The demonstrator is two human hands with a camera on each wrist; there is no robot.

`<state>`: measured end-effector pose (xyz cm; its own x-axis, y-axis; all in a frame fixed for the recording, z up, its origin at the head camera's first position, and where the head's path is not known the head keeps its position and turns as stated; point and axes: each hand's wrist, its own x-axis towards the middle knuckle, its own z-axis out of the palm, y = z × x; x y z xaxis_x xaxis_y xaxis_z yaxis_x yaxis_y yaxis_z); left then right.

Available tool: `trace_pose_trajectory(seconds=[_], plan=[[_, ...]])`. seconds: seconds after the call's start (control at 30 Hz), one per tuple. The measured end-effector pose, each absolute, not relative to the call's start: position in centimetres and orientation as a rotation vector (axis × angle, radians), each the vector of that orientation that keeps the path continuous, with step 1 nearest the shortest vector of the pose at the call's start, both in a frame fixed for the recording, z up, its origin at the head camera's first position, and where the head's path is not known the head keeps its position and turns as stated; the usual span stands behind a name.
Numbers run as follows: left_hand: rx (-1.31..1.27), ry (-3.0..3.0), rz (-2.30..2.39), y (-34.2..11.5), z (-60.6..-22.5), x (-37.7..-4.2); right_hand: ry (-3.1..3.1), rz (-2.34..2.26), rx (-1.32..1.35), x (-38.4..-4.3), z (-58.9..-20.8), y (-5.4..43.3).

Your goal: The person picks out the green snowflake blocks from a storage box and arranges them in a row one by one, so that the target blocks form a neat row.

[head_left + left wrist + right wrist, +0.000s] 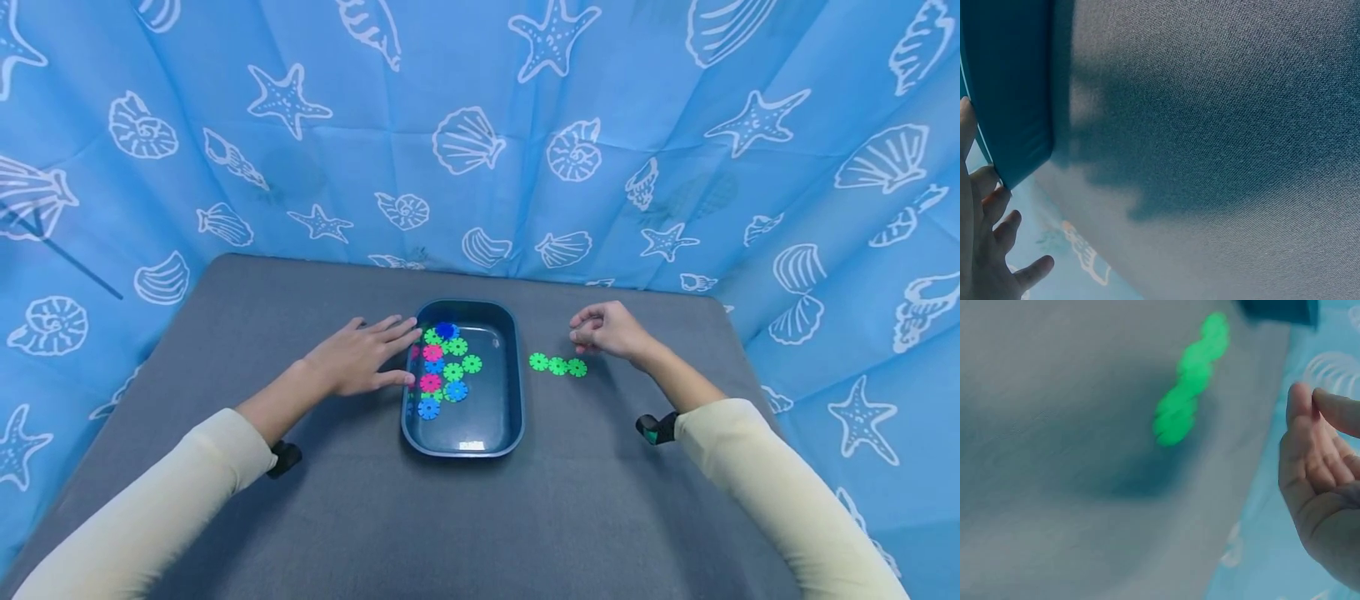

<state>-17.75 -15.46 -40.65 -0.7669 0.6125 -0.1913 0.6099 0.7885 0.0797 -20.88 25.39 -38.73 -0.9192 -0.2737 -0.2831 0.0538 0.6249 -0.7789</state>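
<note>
Widely splayed, left hand (366, 354) touches tray edge (462, 454); right hand (609, 327), curled, clear of 3 discs (558, 367).

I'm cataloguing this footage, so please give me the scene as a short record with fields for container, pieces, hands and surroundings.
Container: dark blue tray
Pieces inside: green, pink and blue notched discs, mostly toward the left side
Pieces outside: three green discs in a row, right of the tray
Left hand: fingers extended, at the tray's left rim
Right hand: near the row's right end, thumb meeting index finger, no piece visible between
Surface: grey table
Backdrop: blue curtain, white sea-life print
</note>
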Motion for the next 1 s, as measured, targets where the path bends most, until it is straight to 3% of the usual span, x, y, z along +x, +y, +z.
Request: trace_pose_trajectory(seconds=[0.3,0.63,1.0], plan=[[0.96,2.771,0.011,-15.6,-40.7,-17.9,2.248,-1.29,-0.26,-20.6,-36.7,19.1],[0.962,2.772,0.007,-15.5,-40.7,-17.9,2.169,-1.104,-0.441,-19.5,-38.3,14.0],[0.973,2.766,0.022,-15.6,-40.5,-17.8,2.139,-0.902,-0.346,-19.2,-39.1,11.1]])
